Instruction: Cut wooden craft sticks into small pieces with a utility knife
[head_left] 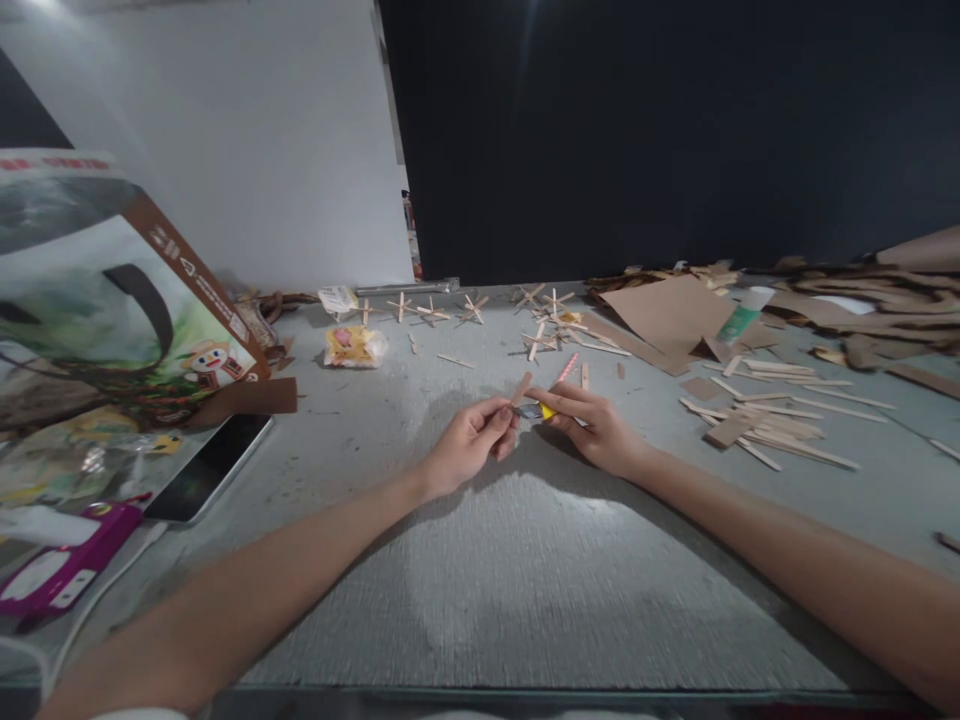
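Note:
Pinched between the thumb and fingers of my left hand (pixel 480 437) is a short flat wooden stick (pixel 520 388), its upper end pointing up and away. My right hand (pixel 596 425) is closed around a small yellow tool (pixel 547 411) with a grey metal end (pixel 528 411), which meets or lies very near the stick at my left fingertips. The tool's exact kind is hard to make out. Just behind my right fingers, a pink strip with white marks (pixel 568 368) sticks up; whether the hand holds it I cannot tell.
Star-shaped crossed sticks (pixel 433 312) stand along the back. Loose wooden sticks (pixel 780 425), brown cardboard (pixel 664 305) and a green-and-white tube (pixel 744 315) lie right. On the left are a yellow snack packet (pixel 354 347), a phone (pixel 214 468), a purple device (pixel 71 565) and a large printed bag (pixel 112 290).

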